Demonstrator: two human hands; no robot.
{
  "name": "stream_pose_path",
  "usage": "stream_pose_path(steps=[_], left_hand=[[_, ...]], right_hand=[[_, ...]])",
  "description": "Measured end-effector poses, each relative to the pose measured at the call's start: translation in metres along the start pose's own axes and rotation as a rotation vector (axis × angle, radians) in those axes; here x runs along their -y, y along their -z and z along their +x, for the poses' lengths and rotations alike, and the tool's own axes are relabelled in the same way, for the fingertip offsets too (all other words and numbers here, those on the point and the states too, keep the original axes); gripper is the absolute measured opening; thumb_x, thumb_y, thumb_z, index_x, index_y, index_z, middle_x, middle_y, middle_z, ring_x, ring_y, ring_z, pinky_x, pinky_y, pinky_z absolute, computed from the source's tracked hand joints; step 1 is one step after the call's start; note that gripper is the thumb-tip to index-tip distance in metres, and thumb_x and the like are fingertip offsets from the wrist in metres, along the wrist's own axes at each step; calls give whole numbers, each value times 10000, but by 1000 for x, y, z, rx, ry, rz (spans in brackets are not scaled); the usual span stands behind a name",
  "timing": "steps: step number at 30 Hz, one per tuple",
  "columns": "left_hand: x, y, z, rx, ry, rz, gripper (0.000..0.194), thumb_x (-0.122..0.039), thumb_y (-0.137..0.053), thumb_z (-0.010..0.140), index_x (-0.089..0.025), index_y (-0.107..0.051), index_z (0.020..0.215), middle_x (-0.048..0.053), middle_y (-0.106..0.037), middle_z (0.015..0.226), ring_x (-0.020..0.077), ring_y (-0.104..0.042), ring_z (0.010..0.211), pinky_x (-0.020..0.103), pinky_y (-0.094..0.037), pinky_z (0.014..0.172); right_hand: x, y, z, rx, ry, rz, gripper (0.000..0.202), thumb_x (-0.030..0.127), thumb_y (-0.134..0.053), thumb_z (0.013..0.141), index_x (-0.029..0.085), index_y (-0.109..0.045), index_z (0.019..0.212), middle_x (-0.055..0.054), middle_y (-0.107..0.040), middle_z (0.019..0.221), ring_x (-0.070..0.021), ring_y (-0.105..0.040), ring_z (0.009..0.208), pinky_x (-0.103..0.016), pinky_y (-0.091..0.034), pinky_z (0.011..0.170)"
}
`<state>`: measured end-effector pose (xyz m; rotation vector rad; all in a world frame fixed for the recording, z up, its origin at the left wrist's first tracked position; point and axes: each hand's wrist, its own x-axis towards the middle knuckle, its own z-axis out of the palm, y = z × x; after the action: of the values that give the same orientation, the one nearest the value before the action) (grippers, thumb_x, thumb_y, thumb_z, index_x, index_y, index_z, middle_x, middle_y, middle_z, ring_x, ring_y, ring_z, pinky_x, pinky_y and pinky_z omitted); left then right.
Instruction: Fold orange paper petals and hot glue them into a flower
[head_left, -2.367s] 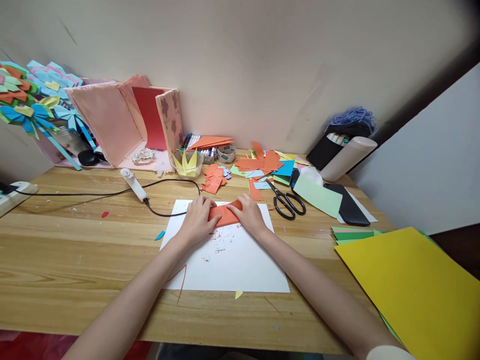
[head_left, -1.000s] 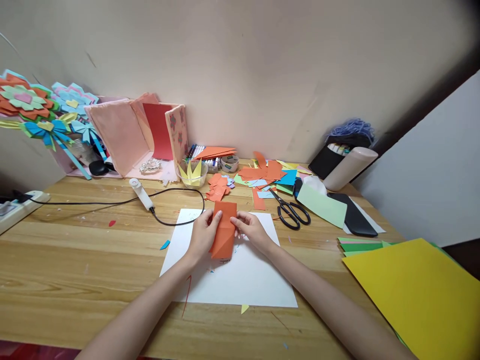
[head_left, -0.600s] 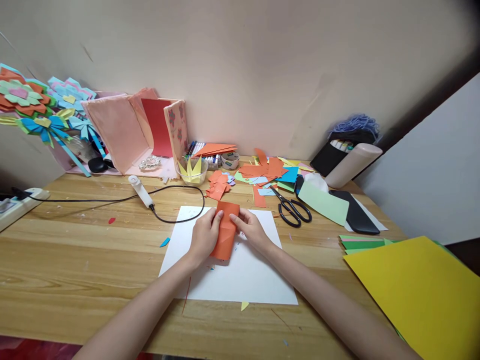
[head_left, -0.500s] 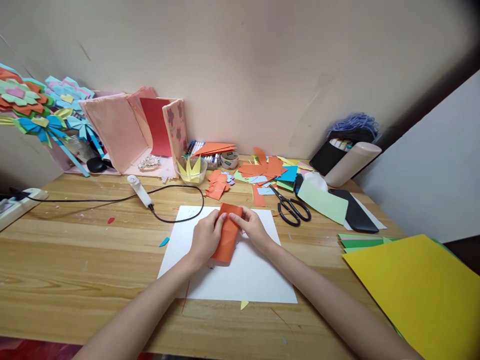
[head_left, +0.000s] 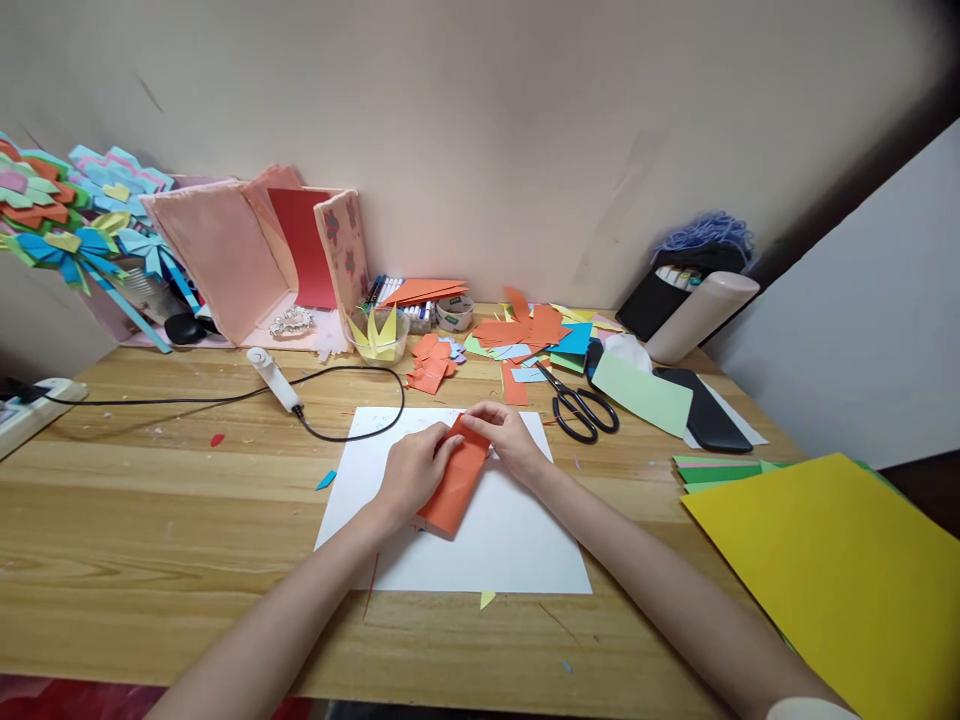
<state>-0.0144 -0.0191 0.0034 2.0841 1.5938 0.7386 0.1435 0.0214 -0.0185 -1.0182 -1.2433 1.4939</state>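
Note:
Both hands hold a folded piece of orange paper (head_left: 455, 490) above a white sheet (head_left: 517, 540) on the wooden table. My left hand (head_left: 414, 468) grips its left side, with the thumb lying on the paper's face and the other fingers hidden behind. At the top right corner, my right hand (head_left: 504, 438) pinches the edge between thumb and fingers. The paper slants, its upper end leaning right. Black-handled scissors (head_left: 576, 404) lie just beyond the white sheet, to the right of my right hand.
A white glue gun (head_left: 273, 380) with a looping black cord lies left of the sheet. Behind are orange paper scraps (head_left: 525, 330), a plastic bowl (head_left: 377, 345) and a tape roll (head_left: 454, 314). Yellow paper (head_left: 832, 570) covers the right side; a pink box (head_left: 217, 260) stands back left.
The orange paper has tilted further, its top leaning right. My right hand has shifted up to its top corner, its thumb no longer lying across the paper's face. The whole view has shifted slightly.

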Motion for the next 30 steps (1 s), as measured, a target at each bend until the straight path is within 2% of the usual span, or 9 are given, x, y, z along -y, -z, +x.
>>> stream_pose_path(steps=[9, 15, 20, 25, 30], left_hand=[[7, -5, 5, 49, 70, -205, 338, -410, -409, 831, -198, -357, 573, -36, -423, 546, 128, -385, 543, 249, -272, 534], [5, -6, 4, 49, 73, -228, 353, -427, -410, 821, -196, -347, 562, -34, -402, 537, 127, -362, 538, 255, -260, 528], [7, -8, 5, 54, 88, -302, 340, -422, -444, 803, -184, -409, 563, -38, -420, 538, 118, -371, 542, 242, -271, 523], [12, -10, 6, 93, 161, -438, 336, -459, -484, 775, -161, -518, 624, -31, -480, 575, 111, -402, 545, 229, -291, 511], [12, -12, 5, 79, 160, -432, 359, -469, -494, 768, -152, -520, 603, -36, -453, 548, 103, -381, 529, 225, -281, 501]], right_hand=[[0, -5, -1, -49, 55, -68, 222, 377, -690, 649, 172, -632, 712, -23, -649, 749, -145, -570, 704, -262, -426, 651], [0, -6, -2, -78, 92, -129, 207, 364, -671, 668, 169, -632, 725, -36, -658, 768, -152, -583, 717, -270, -440, 665], [1, -6, -3, -85, 104, -142, 208, 374, -661, 680, 171, -633, 715, -39, -666, 770, -158, -591, 722, -276, -445, 673], [-1, -6, -3, -89, 103, -133, 210, 377, -655, 689, 171, -638, 727, -37, -663, 764, -156, -589, 717, -280, -446, 679], [-4, -7, -2, -97, 119, -146, 226, 377, -694, 645, 169, -631, 710, -29, -652, 753, -149, -577, 697, -282, -446, 678]])
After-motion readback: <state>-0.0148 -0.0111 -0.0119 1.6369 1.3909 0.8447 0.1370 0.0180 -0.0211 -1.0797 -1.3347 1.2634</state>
